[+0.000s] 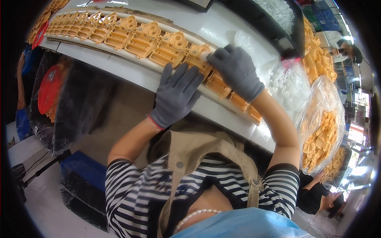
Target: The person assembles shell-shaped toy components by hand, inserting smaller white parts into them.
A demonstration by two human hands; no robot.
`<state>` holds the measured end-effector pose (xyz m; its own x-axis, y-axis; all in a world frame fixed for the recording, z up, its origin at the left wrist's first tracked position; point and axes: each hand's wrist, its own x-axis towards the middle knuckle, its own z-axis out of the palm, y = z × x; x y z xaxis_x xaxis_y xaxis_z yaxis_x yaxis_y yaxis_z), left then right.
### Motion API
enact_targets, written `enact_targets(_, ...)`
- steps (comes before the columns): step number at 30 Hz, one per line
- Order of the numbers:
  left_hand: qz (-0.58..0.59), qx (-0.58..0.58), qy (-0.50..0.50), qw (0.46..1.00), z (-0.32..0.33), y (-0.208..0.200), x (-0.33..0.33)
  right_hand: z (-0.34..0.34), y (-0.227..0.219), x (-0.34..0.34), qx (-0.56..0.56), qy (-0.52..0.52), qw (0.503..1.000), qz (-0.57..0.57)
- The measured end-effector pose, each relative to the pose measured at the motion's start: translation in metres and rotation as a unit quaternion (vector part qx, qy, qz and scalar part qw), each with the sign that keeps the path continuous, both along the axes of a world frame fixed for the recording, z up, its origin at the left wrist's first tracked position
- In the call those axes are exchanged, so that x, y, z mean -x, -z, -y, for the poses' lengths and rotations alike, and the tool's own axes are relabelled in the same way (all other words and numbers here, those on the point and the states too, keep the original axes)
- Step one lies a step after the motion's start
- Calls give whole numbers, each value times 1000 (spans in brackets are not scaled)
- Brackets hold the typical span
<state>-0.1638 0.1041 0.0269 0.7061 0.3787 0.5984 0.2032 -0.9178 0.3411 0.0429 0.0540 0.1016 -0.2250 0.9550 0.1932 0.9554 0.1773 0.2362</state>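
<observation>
A long row of orange plastic housings (pixel 141 41) lies along a pale rail, each with ring-shaped and slotted recesses. My left hand (pixel 173 96), in a grey glove, rests with outstretched fingers against the near edge of one housing and holds nothing. Over the upper end of the same part, my grey-gloved right hand (pixel 236 71) has its fingertips pinched together on a small white plastic piece (pixel 205 56), mostly covered by the fingers. Further housings (pixel 218 84) continue to the right, under my right wrist and forearm.
A black tray (pixel 260 25) of white plastic pieces stands beyond my right hand, beside a clear bag of white pieces (pixel 289 85). Orange parts fill a clear bag (pixel 323 131) at the right. A red disc (pixel 49 89) stands at the left. Other people are nearby.
</observation>
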Motion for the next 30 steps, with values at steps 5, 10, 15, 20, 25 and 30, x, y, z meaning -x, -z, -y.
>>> enact_targets(5,-14,3,0,1000,1,-3,1,-1,-8,1,106,64,990,-69)
enact_targets(10,-5,-15,1,1000,2,-3,-1,3,-24,-6,193,134,949,-209)
enact_targets(15,-4,-10,1,1000,4,-3,-6,17,-40,-11,210,198,890,-353)
enact_targets(20,-3,-10,-1,1000,3,0,-3,58,-33,-30,126,175,857,-468)
enact_targets(25,-3,-23,-4,1000,3,0,-3,110,-28,-105,100,404,863,-287)
enact_targets(30,-7,-31,-8,999,2,3,-4,132,-2,-144,28,441,882,-162)
